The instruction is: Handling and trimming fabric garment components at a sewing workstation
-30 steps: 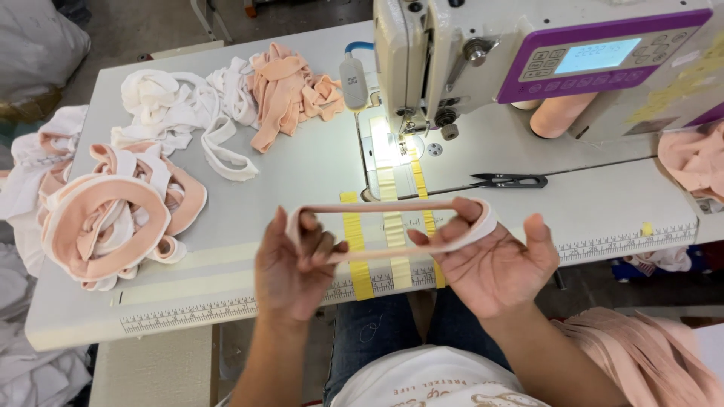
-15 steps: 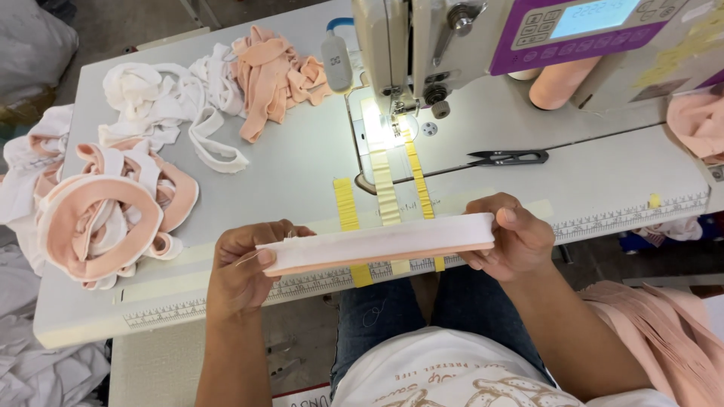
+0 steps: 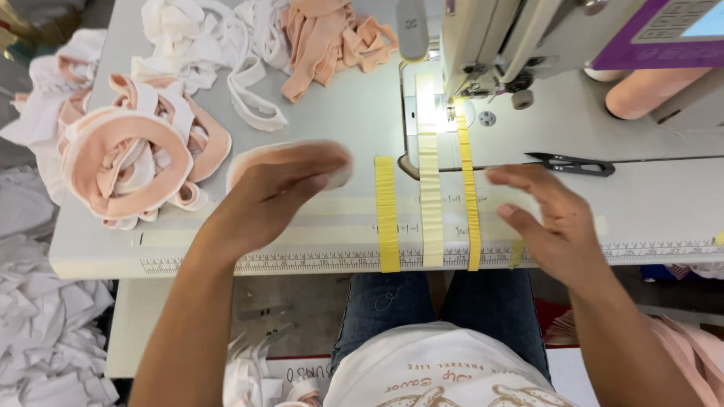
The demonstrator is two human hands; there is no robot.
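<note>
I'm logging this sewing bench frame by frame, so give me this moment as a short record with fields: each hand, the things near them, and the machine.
left hand: palm down over a pink-and-white band, carrying it toward the left; blurred, grip not clear
right hand: open, empty, above the table
yellow strips: three, taped between the hands
snips: black, beyond the right hand
band pile: pink and white, at left
sewing machine: top right, lamp lit

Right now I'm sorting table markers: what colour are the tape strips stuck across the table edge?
Yellow tape strips, clearest in the head view.
</note>
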